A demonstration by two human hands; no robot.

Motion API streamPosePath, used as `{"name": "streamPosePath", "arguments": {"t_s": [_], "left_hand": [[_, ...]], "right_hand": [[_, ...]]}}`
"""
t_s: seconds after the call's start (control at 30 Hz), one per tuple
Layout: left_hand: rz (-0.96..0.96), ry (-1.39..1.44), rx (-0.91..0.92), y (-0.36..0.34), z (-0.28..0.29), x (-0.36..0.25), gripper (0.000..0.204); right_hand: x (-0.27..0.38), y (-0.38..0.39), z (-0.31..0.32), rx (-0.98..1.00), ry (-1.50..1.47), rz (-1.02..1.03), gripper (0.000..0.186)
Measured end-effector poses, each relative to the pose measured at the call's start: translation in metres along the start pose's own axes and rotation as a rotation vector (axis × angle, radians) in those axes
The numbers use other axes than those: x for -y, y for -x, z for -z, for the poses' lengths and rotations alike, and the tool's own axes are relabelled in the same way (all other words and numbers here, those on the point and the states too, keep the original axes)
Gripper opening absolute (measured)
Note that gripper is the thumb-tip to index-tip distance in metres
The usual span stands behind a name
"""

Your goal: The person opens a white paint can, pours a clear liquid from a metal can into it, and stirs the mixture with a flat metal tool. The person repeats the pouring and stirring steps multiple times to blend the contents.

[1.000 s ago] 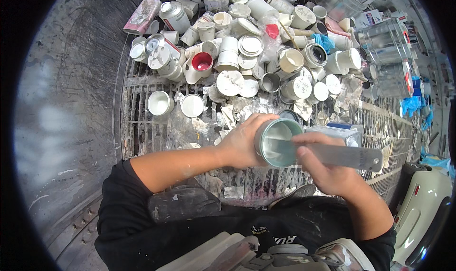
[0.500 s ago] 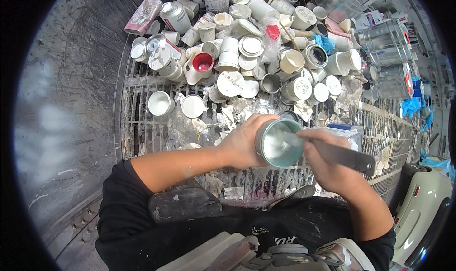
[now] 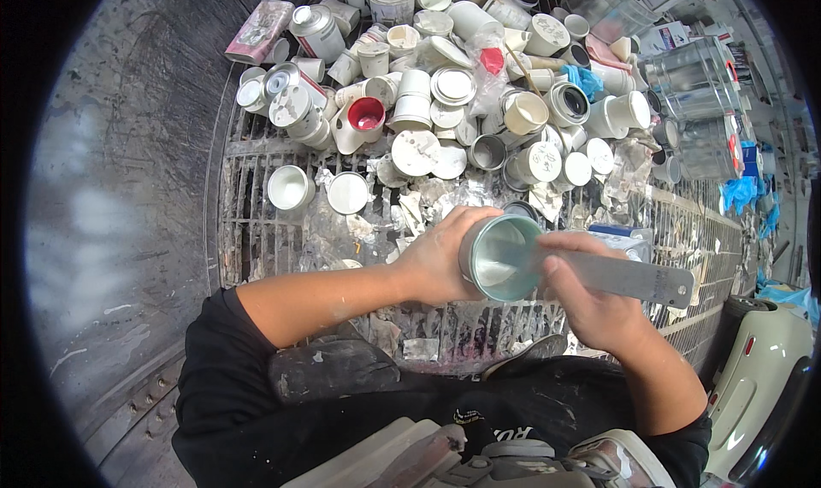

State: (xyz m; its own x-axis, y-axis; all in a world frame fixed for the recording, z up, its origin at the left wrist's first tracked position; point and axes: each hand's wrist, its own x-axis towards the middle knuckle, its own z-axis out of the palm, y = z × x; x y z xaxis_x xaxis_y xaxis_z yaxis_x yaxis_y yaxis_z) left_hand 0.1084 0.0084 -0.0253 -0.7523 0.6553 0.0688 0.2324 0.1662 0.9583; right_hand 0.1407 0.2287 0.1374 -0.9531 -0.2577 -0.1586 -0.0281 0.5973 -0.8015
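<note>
My left hand (image 3: pixel 443 255) is wrapped round the side of a round can (image 3: pixel 505 257), tilted so that its mouth shows. Its rim is coated pale green and whitish paint lies inside. In my right hand (image 3: pixel 590 291) is a flat grey metal stirring stick (image 3: pixel 631 278), pinched between thumb and fingers. One end of the stick reaches into the can's mouth, where it is blurred; the other, with a small hole, points out to the right. Just behind the can, a dark round lid or tin (image 3: pixel 522 209) is partly hidden.
A pile of used cups, lids and tins (image 3: pixel 415 153) covers the far part of the paint-stained metal grating (image 3: pixel 256 244). A white cup (image 3: pixel 291 187) stands at its near left. On the left rises a dark scuffed wall (image 3: pixel 128 189). Clear plastic containers (image 3: pixel 693 77) stand far right.
The stirring stick has shifted right, its holed end now farther from the can, and my right hand has turned slightly. My left hand and the can have hardly moved.
</note>
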Motion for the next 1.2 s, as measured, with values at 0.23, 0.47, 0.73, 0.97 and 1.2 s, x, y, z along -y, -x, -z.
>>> {"name": "streamPosePath", "arguments": {"t_s": [0.23,0.47,0.73,0.97,1.2], "left_hand": [[0.027,-0.001,0.014,0.0011,0.0003,0.0004,0.118],[0.008,0.004,0.003,0.0007,0.0012,0.001,0.118],[0.016,0.008,-0.014,0.0011,0.001,0.0023,0.115],[0.01,-0.037,0.01,-0.0002,0.0012,0.0038,0.117],[0.033,-0.009,-0.012,0.0,-0.0002,0.0022,0.117]], "right_hand": [[-0.0035,0.0021,0.003,0.18,0.02,-0.093,0.026],[-0.0029,0.0005,0.0013,0.103,0.116,0.05,0.022],[-0.0012,-0.001,0.0035,0.08,0.168,0.051,0.022],[-0.004,-0.0004,-0.0003,0.041,-0.005,-0.038,0.024],[0.0004,0.0005,0.0047,0.201,-0.013,-0.168,0.023]]}}
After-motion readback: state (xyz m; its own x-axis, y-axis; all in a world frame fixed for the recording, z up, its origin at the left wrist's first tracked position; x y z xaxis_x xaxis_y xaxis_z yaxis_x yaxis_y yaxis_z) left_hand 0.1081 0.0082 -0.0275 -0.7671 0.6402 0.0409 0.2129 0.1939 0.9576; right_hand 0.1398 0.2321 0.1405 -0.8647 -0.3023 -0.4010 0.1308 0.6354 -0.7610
